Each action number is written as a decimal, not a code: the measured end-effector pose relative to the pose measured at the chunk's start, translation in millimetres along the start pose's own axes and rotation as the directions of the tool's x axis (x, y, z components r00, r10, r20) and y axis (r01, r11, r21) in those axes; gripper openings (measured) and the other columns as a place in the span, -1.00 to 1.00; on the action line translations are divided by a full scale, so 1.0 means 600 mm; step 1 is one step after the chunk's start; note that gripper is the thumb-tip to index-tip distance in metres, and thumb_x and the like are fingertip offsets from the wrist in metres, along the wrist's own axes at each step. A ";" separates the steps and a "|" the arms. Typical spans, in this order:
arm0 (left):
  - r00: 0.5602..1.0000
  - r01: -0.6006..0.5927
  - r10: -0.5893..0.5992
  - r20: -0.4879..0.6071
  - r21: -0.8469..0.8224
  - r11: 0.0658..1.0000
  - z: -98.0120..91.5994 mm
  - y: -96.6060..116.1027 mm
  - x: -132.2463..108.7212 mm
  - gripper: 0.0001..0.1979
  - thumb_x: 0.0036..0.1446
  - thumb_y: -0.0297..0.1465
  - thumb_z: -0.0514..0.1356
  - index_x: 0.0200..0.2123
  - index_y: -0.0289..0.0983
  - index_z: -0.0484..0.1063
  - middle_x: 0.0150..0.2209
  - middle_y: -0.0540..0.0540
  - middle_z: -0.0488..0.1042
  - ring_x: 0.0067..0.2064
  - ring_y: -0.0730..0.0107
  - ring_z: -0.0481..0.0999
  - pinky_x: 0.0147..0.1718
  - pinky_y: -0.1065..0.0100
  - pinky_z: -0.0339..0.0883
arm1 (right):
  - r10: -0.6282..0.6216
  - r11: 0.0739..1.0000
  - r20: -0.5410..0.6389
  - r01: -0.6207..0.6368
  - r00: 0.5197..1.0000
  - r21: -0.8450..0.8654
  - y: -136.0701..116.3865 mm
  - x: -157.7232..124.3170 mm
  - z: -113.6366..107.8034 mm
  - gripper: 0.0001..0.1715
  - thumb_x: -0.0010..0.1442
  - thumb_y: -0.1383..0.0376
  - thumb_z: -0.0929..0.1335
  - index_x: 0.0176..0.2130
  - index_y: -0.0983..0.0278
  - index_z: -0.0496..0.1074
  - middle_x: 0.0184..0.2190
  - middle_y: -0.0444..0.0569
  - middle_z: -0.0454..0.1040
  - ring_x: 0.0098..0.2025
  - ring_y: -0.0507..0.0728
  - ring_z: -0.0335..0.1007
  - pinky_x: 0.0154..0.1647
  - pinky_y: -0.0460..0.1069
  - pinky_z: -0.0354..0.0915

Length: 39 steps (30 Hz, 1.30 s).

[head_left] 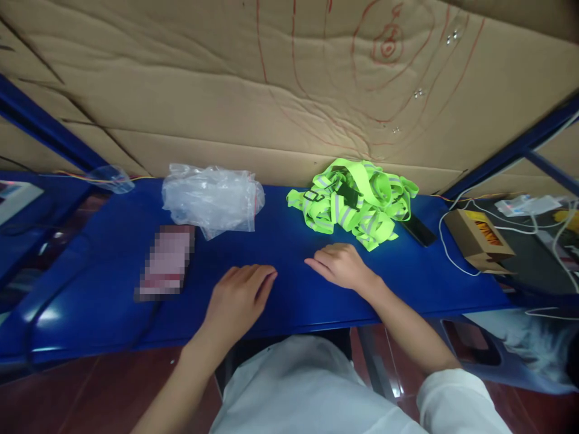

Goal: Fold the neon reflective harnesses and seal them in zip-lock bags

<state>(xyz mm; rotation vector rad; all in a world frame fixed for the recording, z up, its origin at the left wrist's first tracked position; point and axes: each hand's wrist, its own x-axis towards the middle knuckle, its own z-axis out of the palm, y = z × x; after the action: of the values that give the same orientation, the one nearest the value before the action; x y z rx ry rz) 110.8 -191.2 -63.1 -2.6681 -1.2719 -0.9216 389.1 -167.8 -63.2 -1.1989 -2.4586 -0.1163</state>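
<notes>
My left hand point(239, 295) rests on the blue table point(289, 301) near its front edge, fingers curled in and thumb against them. Across a short gap, my right hand point(339, 265) lies with its fingers folded under. Nothing shows in either hand. Just behind the right hand is a tangled heap of neon-yellow reflective straps point(357, 202) with grey stripes and black buckles. A stack of clear plastic bags point(212, 199) sits behind my left hand. To the left of that hand lies a flat pinkish, pixelated object point(165, 262), its kind not visible.
A dark phone point(420, 231) lies beside the straps. Farther right stand an open cardboard box point(479, 241) and white cables point(446, 241). A clear plastic cup point(113, 179) lies at the back left. Cardboard point(203, 90) with red drawn lines walls off the back, between blue frame posts.
</notes>
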 end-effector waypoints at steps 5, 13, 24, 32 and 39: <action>0.998 0.018 -0.007 0.065 -0.169 0.985 0.043 0.034 -0.012 -0.85 0.47 -0.37 0.12 -0.09 -0.24 0.49 -0.29 0.00 0.63 -0.36 0.32 0.56 -0.27 0.30 0.34 | 0.484 0.838 -0.246 -0.526 0.840 -0.144 0.081 -0.081 -0.073 -0.62 0.48 0.07 0.29 -0.13 0.26 0.56 -0.17 0.08 0.65 -0.13 0.21 0.57 -0.14 0.03 0.30; 0.993 0.050 -0.016 0.116 -0.295 0.954 0.076 0.046 -0.049 -0.87 0.46 -0.36 0.14 -0.12 -0.21 0.50 -0.24 0.00 0.64 -0.30 0.31 0.58 -0.21 0.30 0.35 | 0.709 0.682 -0.053 -0.702 0.704 -0.207 0.157 -0.140 -0.088 -0.51 0.33 0.11 0.36 0.18 0.19 0.48 0.11 0.13 0.57 -0.08 0.32 0.58 -0.18 0.09 0.40; 0.979 0.128 -0.058 0.198 -0.362 0.924 0.071 0.044 -0.049 -0.81 0.49 -0.30 0.09 -0.11 -0.18 0.50 -0.22 0.00 0.63 -0.25 0.30 0.59 -0.17 0.26 0.34 | 0.619 0.639 -0.465 -0.750 0.634 -0.173 0.157 -0.088 -0.200 -0.47 0.28 0.10 0.29 0.09 0.35 0.52 -0.09 0.24 0.61 -0.08 0.36 0.54 -0.06 0.19 0.42; 0.970 0.163 -0.077 0.231 -0.378 0.912 0.072 0.043 -0.050 -0.76 0.50 -0.27 0.07 -0.11 -0.18 0.52 -0.21 -0.02 0.63 -0.25 0.29 0.58 -0.16 0.23 0.37 | 0.313 0.731 -0.811 -0.670 0.494 -0.126 0.132 -0.032 -0.314 -0.52 0.29 0.25 0.28 0.11 0.40 0.48 -0.12 0.13 0.59 -0.14 0.21 0.53 -0.06 0.12 0.39; 0.950 0.306 -0.199 0.240 -0.588 0.749 0.054 0.048 -0.027 -0.78 0.46 -0.23 0.13 0.06 -0.16 0.45 -0.15 -0.06 0.57 -0.17 0.35 0.58 -0.13 0.30 0.46 | 0.206 0.947 -0.890 -0.312 0.406 0.076 0.027 0.016 -0.328 -0.77 0.28 0.32 0.28 -0.15 0.26 0.52 -0.29 -0.01 0.44 -0.21 0.15 0.44 -0.11 0.11 0.40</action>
<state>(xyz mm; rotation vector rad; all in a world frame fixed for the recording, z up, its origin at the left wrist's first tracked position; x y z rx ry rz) 139.6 -212.2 -92.7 -3.1594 -1.6389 -1.3988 458.7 -198.8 119.2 -1.1159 -1.2989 -0.6294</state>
